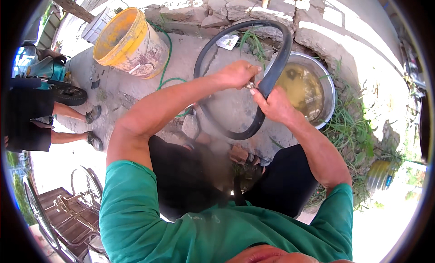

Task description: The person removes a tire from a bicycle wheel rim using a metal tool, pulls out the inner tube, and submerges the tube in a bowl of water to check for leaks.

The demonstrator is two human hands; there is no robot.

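Both hands hold the black inner tube [272, 77]: left hand [235, 74] pinches its valve [250, 85], right hand [274, 104] is clamped round the rubber, near the metal water basin [328, 82].

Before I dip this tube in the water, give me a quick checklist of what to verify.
1. Left hand at the valve stem: ok, fingers pinch it.
2. Right hand gripping the black inner tube: ok.
3. Metal basin holding water: ok, murky yellowish water shows.
4. Tube over the basin: ok, part of the loop crosses its left rim.
5. Tube inflated enough: cannot tell.
6. Green hose clear of the tube: ok, it lies to the left by the yellow bucket.
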